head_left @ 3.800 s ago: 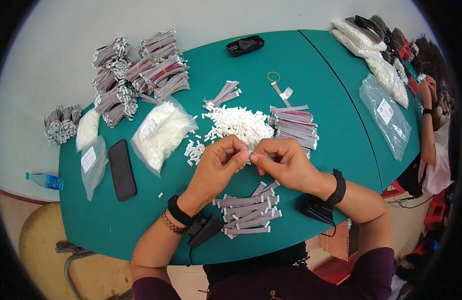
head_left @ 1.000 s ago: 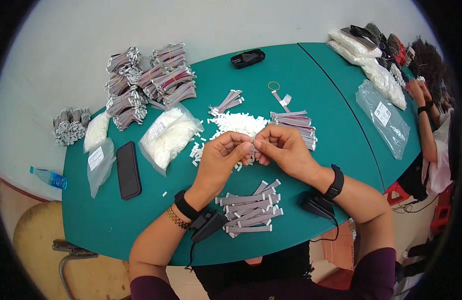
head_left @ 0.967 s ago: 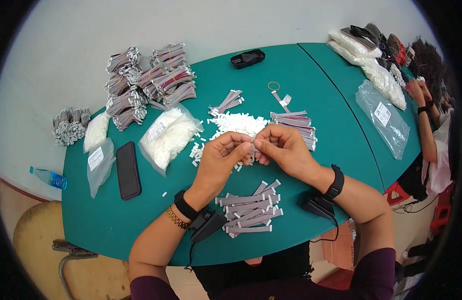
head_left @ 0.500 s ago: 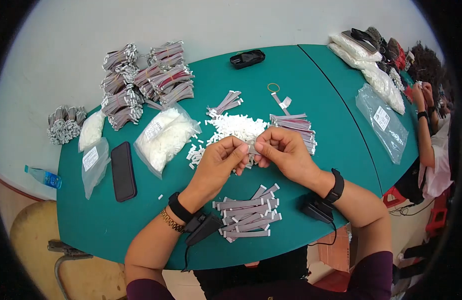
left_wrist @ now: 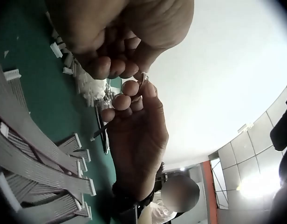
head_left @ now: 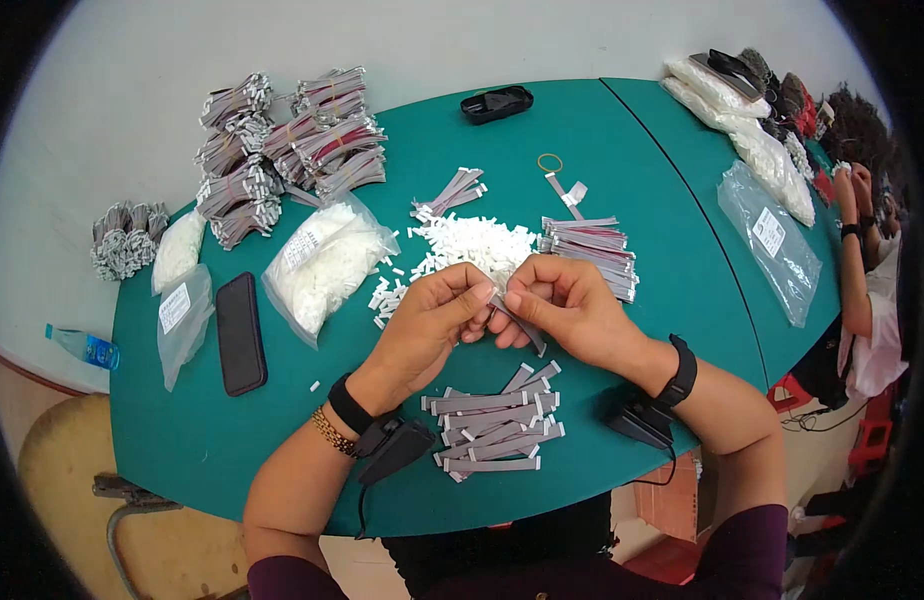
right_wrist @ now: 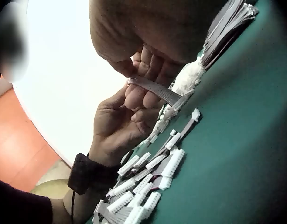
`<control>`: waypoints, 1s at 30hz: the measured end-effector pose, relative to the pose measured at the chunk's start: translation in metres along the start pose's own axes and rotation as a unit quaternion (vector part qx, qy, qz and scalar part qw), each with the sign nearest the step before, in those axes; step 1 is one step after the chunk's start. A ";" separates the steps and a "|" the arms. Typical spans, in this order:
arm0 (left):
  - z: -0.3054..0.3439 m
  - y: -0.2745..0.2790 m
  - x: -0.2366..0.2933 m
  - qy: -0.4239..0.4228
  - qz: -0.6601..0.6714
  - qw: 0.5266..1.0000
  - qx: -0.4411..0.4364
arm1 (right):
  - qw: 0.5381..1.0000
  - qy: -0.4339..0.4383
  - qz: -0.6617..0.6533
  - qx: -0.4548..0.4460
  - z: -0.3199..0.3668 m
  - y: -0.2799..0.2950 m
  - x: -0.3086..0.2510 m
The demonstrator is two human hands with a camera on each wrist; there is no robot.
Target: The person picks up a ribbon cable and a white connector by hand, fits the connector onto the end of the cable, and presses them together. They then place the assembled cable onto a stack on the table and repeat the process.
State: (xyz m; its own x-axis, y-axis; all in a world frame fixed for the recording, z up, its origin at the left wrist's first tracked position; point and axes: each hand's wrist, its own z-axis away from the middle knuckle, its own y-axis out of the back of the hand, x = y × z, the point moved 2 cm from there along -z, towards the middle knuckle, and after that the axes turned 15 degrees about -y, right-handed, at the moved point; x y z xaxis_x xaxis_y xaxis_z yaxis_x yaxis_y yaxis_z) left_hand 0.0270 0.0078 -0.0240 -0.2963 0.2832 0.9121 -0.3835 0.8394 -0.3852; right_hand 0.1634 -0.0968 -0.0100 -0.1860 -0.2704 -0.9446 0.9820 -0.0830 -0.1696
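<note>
A short grey ribbon cable (head_left: 525, 328) is held between both hands over the table. My left hand (head_left: 422, 325) pinches at its upper end, thumb against the curled fingers. My right hand (head_left: 574, 312) grips the same cable just beside, the fingertips of both hands meeting there. In the right wrist view the flat cable (right_wrist: 155, 88) slants away from the pinched end across the fingers. The pinched end is mostly hidden by the fingertips. Just beyond the hands lies a heap of small white connector housings (head_left: 472, 245). Nearer the body, loose ribbon cables (head_left: 492, 430) with white ends lie in a pile.
Right of the heap is a stack of cables (head_left: 587, 255). Bags of white parts (head_left: 327, 265), a phone (head_left: 242, 333) and banded cable bundles (head_left: 242, 185) occupy the left side. A rubber band (head_left: 550, 162) lies behind. Another person's arm (head_left: 855, 270) shows at far right.
The cable, mostly covered by the fingers earlier, now shows its free length sticking out below the right fingers. Both hands stay close together over the same spot, with the fingers shifted slightly.
</note>
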 end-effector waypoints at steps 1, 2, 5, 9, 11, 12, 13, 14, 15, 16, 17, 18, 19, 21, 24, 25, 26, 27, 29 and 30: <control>0.000 0.000 0.000 0.005 0.000 1.000 0.003 | 1.000 -0.002 -0.003 0.000 0.000 0.000 0.000; 0.000 0.000 0.000 0.010 0.001 1.000 0.007 | 1.000 -0.003 -0.007 0.000 0.000 0.000 0.000; 0.000 -0.002 0.001 0.018 0.015 1.000 0.013 | 1.000 -0.004 -0.008 0.000 0.000 0.000 0.000; 0.001 -0.003 0.003 0.031 0.030 0.999 0.014 | 1.000 -0.001 -0.009 0.001 0.001 -0.001 -0.001; 0.000 -0.003 0.003 0.033 0.025 0.999 0.008 | 1.000 0.005 -0.016 -0.002 0.002 -0.002 -0.002; 0.000 -0.002 0.003 0.034 0.023 0.999 0.005 | 1.000 0.007 -0.018 -0.002 0.002 -0.002 -0.001; 0.000 -0.003 0.003 0.037 0.027 0.999 0.010 | 1.000 0.008 -0.021 -0.002 0.002 -0.002 -0.001; 0.000 -0.003 0.002 0.041 0.031 0.999 0.015 | 1.000 0.010 -0.023 -0.002 0.001 -0.002 0.000; 0.000 -0.003 0.002 0.045 0.035 0.998 0.020 | 1.000 0.011 -0.021 0.000 0.002 -0.002 -0.001; 0.000 -0.003 0.003 0.044 0.036 0.998 0.018 | 1.000 0.011 -0.019 0.002 0.002 -0.002 -0.001; 0.000 -0.003 0.003 0.043 0.036 0.998 0.016 | 1.000 0.012 -0.017 0.004 0.002 -0.003 -0.001; 0.000 -0.003 0.003 0.041 0.036 0.998 0.014 | 1.000 0.015 -0.021 0.004 0.002 -0.003 -0.001; 0.000 -0.003 0.004 0.036 0.040 0.998 0.012 | 1.000 0.018 -0.024 0.004 0.002 -0.003 -0.001; 0.001 -0.003 0.003 0.027 0.047 0.998 0.007 | 0.999 0.020 -0.029 0.005 0.002 -0.003 0.000; 0.001 -0.004 0.003 0.032 0.052 0.998 0.011 | 0.999 0.021 -0.028 0.010 0.002 -0.003 0.000; 0.001 -0.004 0.003 0.030 0.051 0.998 0.011 | 0.999 0.023 -0.027 0.013 0.002 -0.003 0.000; 0.001 -0.005 0.004 0.030 0.050 0.998 0.011 | 0.999 0.024 -0.026 0.016 0.002 -0.003 0.000; 0.001 -0.006 0.005 0.029 0.049 0.998 0.011 | 0.999 0.025 -0.024 0.017 0.002 -0.004 0.000; 0.001 -0.006 0.005 0.030 0.050 0.998 0.009 | 0.999 0.026 -0.019 0.021 0.003 -0.004 -0.001; 0.001 -0.007 0.005 0.031 0.051 0.998 0.008 | 0.999 0.028 -0.021 0.020 0.002 -0.004 -0.001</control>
State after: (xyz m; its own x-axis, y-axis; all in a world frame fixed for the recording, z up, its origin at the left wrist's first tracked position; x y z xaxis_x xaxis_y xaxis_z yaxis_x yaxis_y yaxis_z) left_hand 0.0274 0.0035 -0.0167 -0.2811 0.3958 0.8743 -0.3681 0.7968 -0.4791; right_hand 0.1595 -0.0984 -0.0081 -0.2230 -0.2120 -0.9515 0.9713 -0.1311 -0.1984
